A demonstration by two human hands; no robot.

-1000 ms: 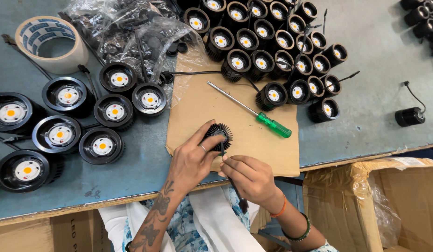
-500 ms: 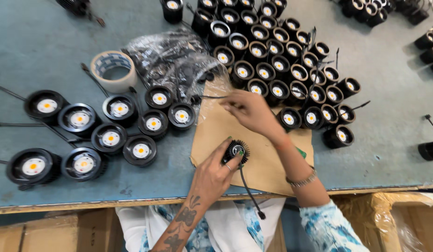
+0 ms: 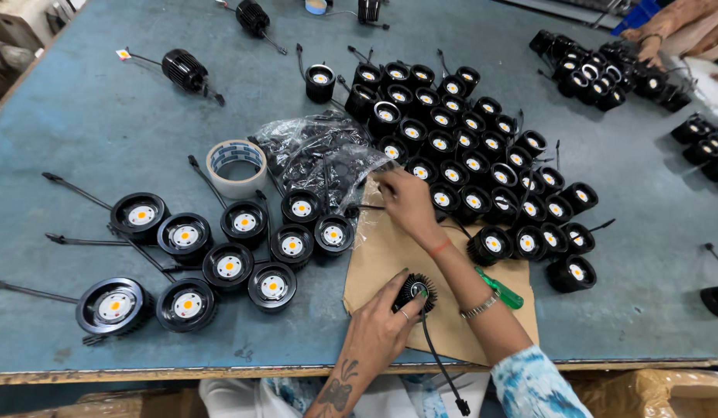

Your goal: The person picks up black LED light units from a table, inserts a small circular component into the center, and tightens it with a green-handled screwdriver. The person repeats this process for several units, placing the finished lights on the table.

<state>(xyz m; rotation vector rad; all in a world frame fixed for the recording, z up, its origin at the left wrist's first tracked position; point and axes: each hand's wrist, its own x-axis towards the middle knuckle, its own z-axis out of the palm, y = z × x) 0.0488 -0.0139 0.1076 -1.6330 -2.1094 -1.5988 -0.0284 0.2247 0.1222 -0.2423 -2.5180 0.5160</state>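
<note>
- A black finned lamp body is being held down on the brown cardboard sheet, near the front edge of the table, with its black lead trailing off over that edge.
- It is being gripped by the left hand, whose fingers are being curled around its left side, the thumb being hidden under the hand.
- The clear plastic bag of small black parts, at the far left corner of the cardboard, is being reached into by the right hand, well apart from the lamp body.
- Its fingertips are being pressed together in a pinch at the bag's edge; what is being pinched cannot be told.
- A green-handled screwdriver is being partly covered by the right forearm, just beside the lamp body.
- A cluster of black round lamps with pale centres is being kept on the blue table to the left of the cardboard.
- A roll of tape is lying just beyond that cluster, beside the bag.
- A larger packed group of smaller black lamps is being kept to the right of the bag.
- Another person's hand is being seen at the far right corner, over a further group of lamps.
</note>
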